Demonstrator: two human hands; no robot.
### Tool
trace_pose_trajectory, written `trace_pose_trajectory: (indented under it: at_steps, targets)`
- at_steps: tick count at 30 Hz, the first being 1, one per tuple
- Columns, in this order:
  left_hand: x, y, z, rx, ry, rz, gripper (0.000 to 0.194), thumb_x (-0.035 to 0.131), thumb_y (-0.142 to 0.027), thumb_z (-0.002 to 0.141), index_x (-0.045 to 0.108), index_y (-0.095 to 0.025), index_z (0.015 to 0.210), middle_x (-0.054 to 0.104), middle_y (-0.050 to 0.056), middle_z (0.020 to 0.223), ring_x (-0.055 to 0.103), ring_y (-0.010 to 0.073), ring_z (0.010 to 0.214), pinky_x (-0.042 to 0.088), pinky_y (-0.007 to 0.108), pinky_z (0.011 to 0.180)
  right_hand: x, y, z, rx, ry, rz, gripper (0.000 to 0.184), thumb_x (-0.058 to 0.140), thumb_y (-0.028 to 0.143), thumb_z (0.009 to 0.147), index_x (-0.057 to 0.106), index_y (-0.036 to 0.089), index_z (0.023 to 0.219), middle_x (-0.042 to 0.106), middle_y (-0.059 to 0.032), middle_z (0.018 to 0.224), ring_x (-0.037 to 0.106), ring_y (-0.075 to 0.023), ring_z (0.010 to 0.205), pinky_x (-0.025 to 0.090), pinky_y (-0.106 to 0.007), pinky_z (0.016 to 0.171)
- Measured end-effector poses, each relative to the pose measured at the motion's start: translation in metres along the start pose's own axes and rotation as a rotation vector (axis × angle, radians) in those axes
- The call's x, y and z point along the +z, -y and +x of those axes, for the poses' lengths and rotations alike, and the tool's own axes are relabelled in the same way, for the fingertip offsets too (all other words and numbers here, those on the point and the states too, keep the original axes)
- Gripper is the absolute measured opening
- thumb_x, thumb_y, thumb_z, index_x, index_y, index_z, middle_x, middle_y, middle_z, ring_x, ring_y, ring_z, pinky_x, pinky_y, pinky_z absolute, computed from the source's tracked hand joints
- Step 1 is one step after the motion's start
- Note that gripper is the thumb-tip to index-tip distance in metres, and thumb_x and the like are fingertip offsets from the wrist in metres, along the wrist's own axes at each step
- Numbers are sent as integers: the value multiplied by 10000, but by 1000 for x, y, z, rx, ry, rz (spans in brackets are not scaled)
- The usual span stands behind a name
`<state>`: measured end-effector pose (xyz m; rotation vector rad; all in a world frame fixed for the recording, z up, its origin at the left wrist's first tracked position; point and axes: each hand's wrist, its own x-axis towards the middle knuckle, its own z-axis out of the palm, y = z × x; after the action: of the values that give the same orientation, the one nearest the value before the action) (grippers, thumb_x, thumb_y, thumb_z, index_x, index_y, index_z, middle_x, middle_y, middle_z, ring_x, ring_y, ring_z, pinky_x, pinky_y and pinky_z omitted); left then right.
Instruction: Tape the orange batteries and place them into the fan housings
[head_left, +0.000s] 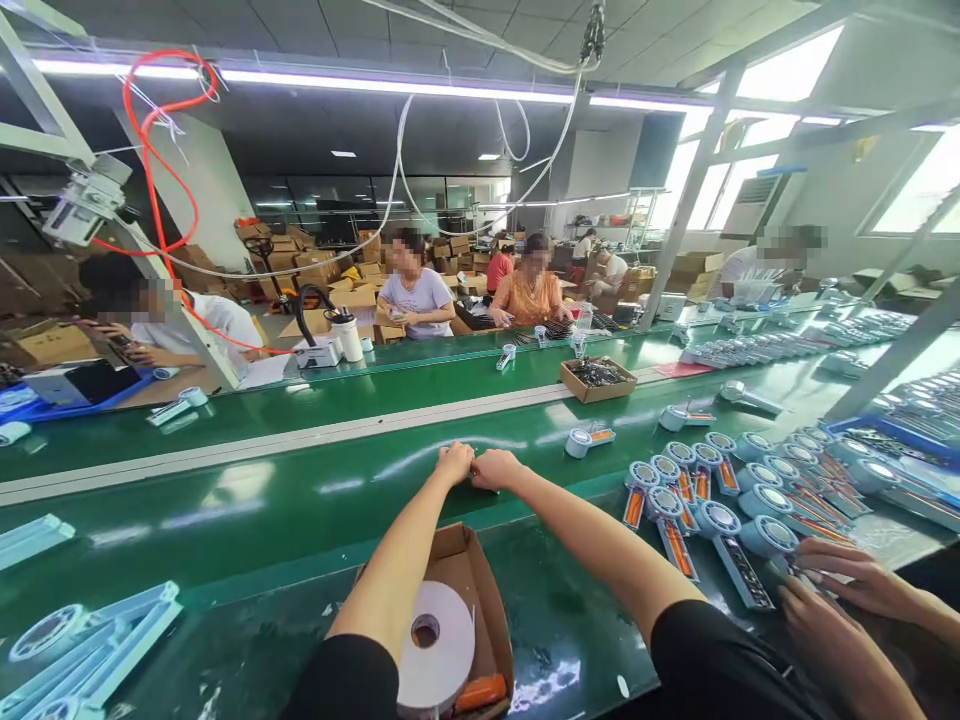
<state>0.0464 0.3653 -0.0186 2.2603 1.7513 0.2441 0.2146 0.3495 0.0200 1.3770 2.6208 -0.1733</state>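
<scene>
Sliver point(487, 490) of something pale is showing under my right hand point(498, 468), over the green belt point(300, 520); my left hand point(454, 464) is touching the right, fingers curling, and I cannot tell what either is pinching. Leftward, I am seeing open belt up to the rail point(300, 437). Nearer, a box point(491, 605) holding a tape roll point(451, 650) is standing close; rightward, blue units point(718, 517) and a co-worker's hands point(859, 578) are taking up room.

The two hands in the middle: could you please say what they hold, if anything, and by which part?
It cannot be told: the left hand and right hand hide anything between them.
</scene>
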Motion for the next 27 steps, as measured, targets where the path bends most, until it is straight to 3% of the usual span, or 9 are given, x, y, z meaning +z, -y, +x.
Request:
trace_pose_trajectory:
  at_steps: [5, 8, 12, 15, 18, 20, 22, 24, 27]
  targets:
    - [20, -15, 21, -108, 56, 28, 421, 681, -419, 1015, 630, -183, 1360, 653, 117, 1362, 677, 257, 1161, 610, 484, 973, 9, -20, -8, 17, -51, 48, 325, 556, 374, 1003, 798, 292, 1204, 812, -92, 1166, 759, -300, 1118, 581, -368, 902]
    - [26, -20, 30, -156, 72, 39, 408, 678, -421, 1016, 639, -184, 1346, 656, 115, 1359, 674, 257, 1167, 606, 487, 981, 17, -20, -5, 51, -55, 67, 353, 579, 392, 978, 793, 283, 1237, 809, -116, 1194, 770, -314, 1103, 585, -370, 875]
    - [17, -30, 29, -146, 43, 40, 394, 679, -422, 1016, 650, -177, 1322, 667, 111, 1336, 679, 254, 1155, 607, 483, 977, 22, -12, 2, 69, -68, 75, 360, 627, 384, 963, 801, 193, 1214, 790, -173, 1228, 762, -336, 1129, 593, -403, 905]
    - [3, -36, 10, -80, -41, 25, 419, 654, -420, 1027, 628, -186, 1374, 634, 128, 1414, 642, 284, 1252, 558, 541, 1062, 20, -13, 1, 37, -103, 90, 342, 608, 391, 1017, 774, 185, 1234, 775, -133, 1271, 742, -286, 1164, 587, -428, 963]
    - [-9, -29, -44, 28, -92, -15, 433, 541, -373, 1066, 578, -216, 1468, 599, 139, 1500, 534, 310, 1406, 432, 579, 1195, 17, -24, -3, 8, -138, 123, 280, 592, 358, 1040, 782, 221, 1193, 778, -93, 1267, 737, -243, 1150, 570, -384, 977]
    - [-17, -18, -99, 113, -43, -66, 411, 547, -386, 1044, 629, -257, 1426, 666, 99, 1436, 558, 283, 1375, 434, 498, 1199, 17, -32, -4, 15, -157, 162, 237, 607, 322, 1018, 805, 251, 1128, 806, -87, 1181, 747, -251, 1113, 560, -342, 947]
    - [-26, -10, -160, 221, 106, -102, 398, 678, -471, 949, 715, -293, 1303, 738, 53, 1320, 626, 271, 1280, 474, 425, 1146, 19, -39, -4, 41, -189, 215, 235, 606, 283, 1001, 800, 253, 1131, 815, -103, 1123, 747, -269, 1089, 554, -349, 937]
    - [-37, -10, -212, 315, 304, -65, 472, 777, -547, 842, 745, -306, 1246, 746, 45, 1326, 640, 301, 1263, 479, 430, 1127, 22, -42, -5, 70, -249, 275, 275, 595, 230, 983, 767, 220, 1198, 797, -140, 1185, 718, -293, 1143, 540, -392, 985]
    - [-49, -21, -258, 318, 456, 48, 516, 747, -524, 869, 700, -301, 1331, 660, 67, 1494, 575, 354, 1364, 455, 500, 1149, 29, -37, -20, 98, -388, 367, 352, 606, 218, 951, 703, 151, 1282, 661, -221, 1448, 584, -344, 1352, 468, -485, 1114]
